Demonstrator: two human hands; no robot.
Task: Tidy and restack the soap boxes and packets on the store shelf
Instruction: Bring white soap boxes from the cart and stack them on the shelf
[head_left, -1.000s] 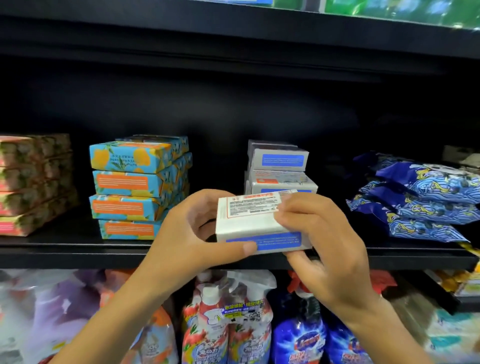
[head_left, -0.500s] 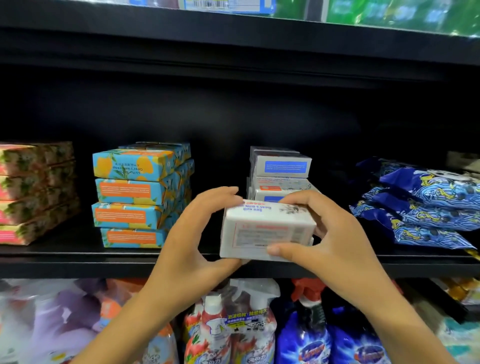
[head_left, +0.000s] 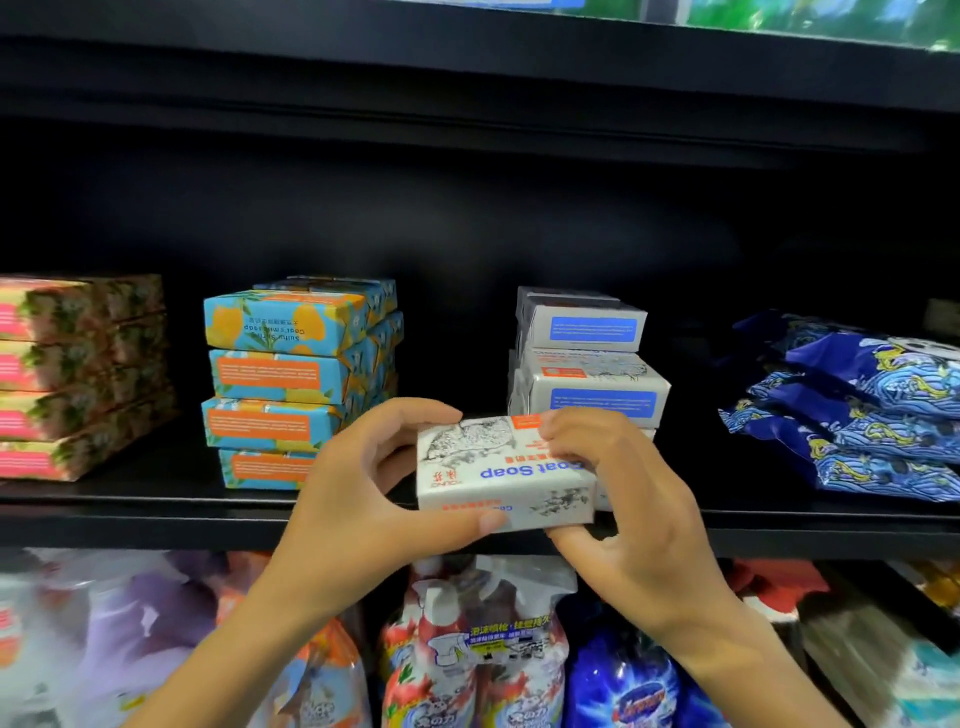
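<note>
At lower centre of the frame, a rectangular white cardboard soap box (head_left: 498, 470) is held before the black shelf (head_left: 156, 514) edge, print inverted. The left hand (head_left: 358, 499) grips its left end, thumb beneath, fingers curled over the top. The right hand (head_left: 623, 499) grips the right end likewise. Directly behind: a stack of matching white boxes (head_left: 587, 364). Right of frame: glossy blue packets (head_left: 857, 405), piled.

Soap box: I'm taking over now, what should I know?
Left hand and right hand both grip the white Goat Soap box, print upside down, before the shelf edge.
The white stack stands behind it; blue-orange stack and pink stack at left look neat; blue packets lie loosely at right.
Left to do: probably place this box on the white stack, then straighten packets.
</note>
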